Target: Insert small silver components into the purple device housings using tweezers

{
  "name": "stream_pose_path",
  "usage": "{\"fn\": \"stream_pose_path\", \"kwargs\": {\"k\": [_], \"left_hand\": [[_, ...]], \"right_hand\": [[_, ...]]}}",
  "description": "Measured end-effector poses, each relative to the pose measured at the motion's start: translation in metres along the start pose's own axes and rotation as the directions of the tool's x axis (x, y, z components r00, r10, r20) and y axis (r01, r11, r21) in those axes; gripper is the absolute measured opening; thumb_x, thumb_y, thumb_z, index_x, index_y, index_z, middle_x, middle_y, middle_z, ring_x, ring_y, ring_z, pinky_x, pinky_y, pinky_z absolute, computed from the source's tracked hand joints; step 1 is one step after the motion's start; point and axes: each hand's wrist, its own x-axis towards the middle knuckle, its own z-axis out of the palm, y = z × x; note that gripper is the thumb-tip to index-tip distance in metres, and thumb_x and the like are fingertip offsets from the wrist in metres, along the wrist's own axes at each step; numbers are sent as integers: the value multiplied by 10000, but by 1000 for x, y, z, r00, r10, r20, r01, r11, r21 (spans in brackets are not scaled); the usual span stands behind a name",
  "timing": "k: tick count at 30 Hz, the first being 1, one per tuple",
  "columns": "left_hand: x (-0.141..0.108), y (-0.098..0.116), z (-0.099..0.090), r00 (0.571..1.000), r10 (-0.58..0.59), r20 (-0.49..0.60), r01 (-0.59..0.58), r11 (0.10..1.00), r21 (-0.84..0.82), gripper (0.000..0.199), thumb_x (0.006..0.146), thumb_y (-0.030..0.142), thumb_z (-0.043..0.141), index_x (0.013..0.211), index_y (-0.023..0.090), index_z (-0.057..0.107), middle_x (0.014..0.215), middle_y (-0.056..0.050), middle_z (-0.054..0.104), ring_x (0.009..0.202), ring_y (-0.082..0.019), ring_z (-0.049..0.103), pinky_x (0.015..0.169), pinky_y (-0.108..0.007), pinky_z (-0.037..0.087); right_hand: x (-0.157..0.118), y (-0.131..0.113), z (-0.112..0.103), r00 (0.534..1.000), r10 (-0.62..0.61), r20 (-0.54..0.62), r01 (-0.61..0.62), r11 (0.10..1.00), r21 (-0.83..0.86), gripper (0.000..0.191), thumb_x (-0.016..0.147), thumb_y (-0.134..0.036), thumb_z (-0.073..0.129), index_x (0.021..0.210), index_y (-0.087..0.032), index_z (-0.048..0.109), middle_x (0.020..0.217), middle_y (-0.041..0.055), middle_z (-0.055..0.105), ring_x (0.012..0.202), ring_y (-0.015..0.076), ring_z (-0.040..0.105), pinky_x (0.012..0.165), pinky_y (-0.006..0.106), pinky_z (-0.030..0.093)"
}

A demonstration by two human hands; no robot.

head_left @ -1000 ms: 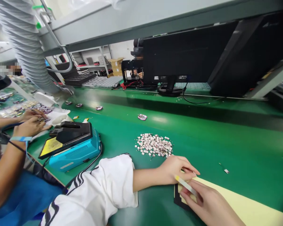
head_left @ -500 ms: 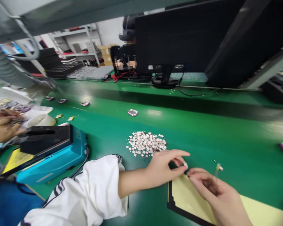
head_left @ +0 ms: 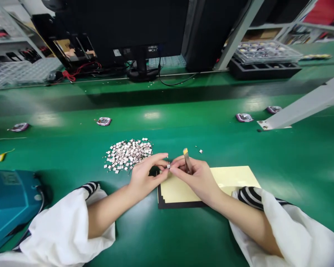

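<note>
My left hand [head_left: 146,171] pinches a small white square part [head_left: 168,166] between thumb and fingers. Fingertips of my right hand [head_left: 196,174] meet it there, closed at the same small part. A pair of metal tweezers [head_left: 187,162] with a yellow end stands up out of my right hand, its lower part hidden by the fingers. Both hands are over a pale yellow sheet [head_left: 233,178] with a black border on the green bench. A loose pile of similar white square parts [head_left: 125,154] lies just left of my left hand.
One loose white piece [head_left: 200,151] lies beyond my right hand. Round purple-rimmed devices [head_left: 104,121] are spaced along the bench. A teal machine [head_left: 13,207] stands at the left, a monitor [head_left: 128,29] behind, and a slanted metal post [head_left: 303,104] at the right.
My view has swung to the right, so the co-worker's hands at the left are out of sight. My hands remain together, and the white part is now between the fingertips of both.
</note>
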Motion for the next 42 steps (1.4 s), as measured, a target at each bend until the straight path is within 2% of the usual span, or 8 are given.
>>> {"fn": "stream_pose_path", "kwargs": {"k": [10, 16, 20, 25, 28, 34, 38, 42], "left_hand": [[3, 3, -2, 992, 126, -3, -124, 978, 167, 288, 733, 139, 580, 997, 155, 464, 695, 1, 651, 606, -82, 619, 652, -167, 502], [1, 2, 0, 987, 162, -8, -158, 970, 186, 201, 744, 158, 574, 921, 138, 482, 689, -11, 646, 611, -77, 614, 619, -152, 505], [0, 3, 1, 991, 134, -15, -129, 975, 178, 139, 723, 151, 597, 819, 135, 498, 652, -7, 630, 572, -73, 599, 555, -138, 493], [0, 4, 2, 997, 78, -28, -75, 994, 75, 165, 702, 145, 616, 799, 147, 482, 656, -8, 618, 538, -68, 593, 524, -140, 487], [-3, 2, 3, 1000, -5, -6, 5, 998, -57, 197, 702, 142, 614, 818, 158, 455, 690, -25, 626, 563, -89, 602, 542, -179, 504], [-6, -2, 3, 992, -116, 39, 122, 952, -280, 269, 683, 119, 628, 848, 172, 422, 749, -36, 632, 627, -102, 601, 558, -203, 512], [-5, -1, 3, 989, -136, 57, 147, 934, -326, 271, 681, 117, 630, 845, 167, 420, 752, -35, 632, 633, -94, 596, 575, -201, 508], [-4, 0, 5, 992, -104, 75, 121, 953, -276, 243, 690, 121, 613, 826, 167, 418, 739, -26, 621, 622, -87, 598, 580, -193, 509]], "right_hand": [[1, 1, 2, 1000, 7, -2, -7, 1000, -2, 83, 680, -232, 616, 638, -163, 596, 725, 17, 589, 609, 114, 493, 497, 227, 346], [-1, 2, 4, 999, 33, -39, -34, 999, -20, 90, 641, -224, 630, 601, -153, 594, 697, 19, 574, 502, 87, 417, 437, 232, 282], [-1, 2, 5, 999, 50, -20, -49, 998, 47, 110, 622, -189, 634, 538, -163, 568, 658, 17, 562, 568, 118, 481, 482, 245, 325], [0, 3, 2, 999, 50, -8, -48, 987, 154, 163, 626, -170, 656, 511, -168, 542, 625, -5, 566, 571, 107, 514, 524, 239, 374], [-1, 4, 1, 1000, 21, -11, -18, 976, 215, 178, 634, -137, 655, 512, -168, 529, 620, -16, 582, 593, 97, 541, 557, 222, 401], [-3, 4, -4, 999, 26, 34, -34, 961, 276, 166, 641, -158, 661, 542, -167, 528, 694, -3, 624, 658, 108, 564, 610, 232, 413], [-3, 1, -10, 996, 35, 77, -45, 991, 126, 90, 653, -229, 659, 642, -173, 589, 711, 13, 609, 626, 115, 517, 555, 240, 373], [-5, -3, -13, 997, -40, 65, 50, 986, -159, 126, 664, -275, 642, 675, -158, 595, 615, -13, 525, 447, 66, 309, 424, 225, 247]]}}
